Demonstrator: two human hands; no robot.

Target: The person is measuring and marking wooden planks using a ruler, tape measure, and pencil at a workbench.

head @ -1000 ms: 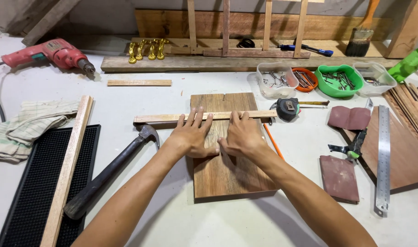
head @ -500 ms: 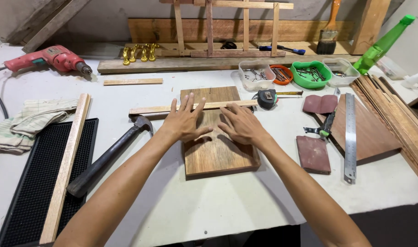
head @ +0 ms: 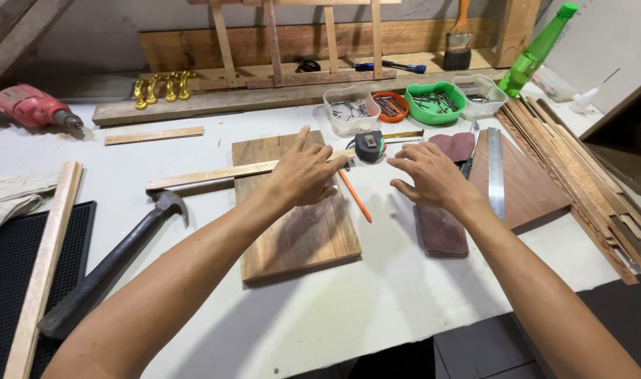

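Left hand: the left hand lies over the thin pale wooden strip where it crosses the flat brown wooden board; fingers spread and flat, gripping nothing, the index finger raised a little.
Right hand: the right hand hovers open and empty, fingers loosely fanned, above the white work surface; it is near the black tape measure and over the top of a dark red-brown sanding block.
Strip position: it rests across the upper part of the board, its left end well past the board's left edge, its right end reaching towards the tape measure.
Strip long axis: runs left to right, slightly tilted, the right end lying farther from the viewer than the left.
Board long axis: points away from the viewer, roughly square to the strip.
Doing this well: in my judgement, flat, even downward pressure from the left palm would keep the strip from skating; any push along its length would slew it off square.
Nearby left: a dark-handled claw hammer lies diagonally beside the board.
Nearby right: an orange pencil lies just beside the board; a steel ruler rests on a triangular brown panel.
Behind: tubs of nails and screws; I cannot tell the sizes.
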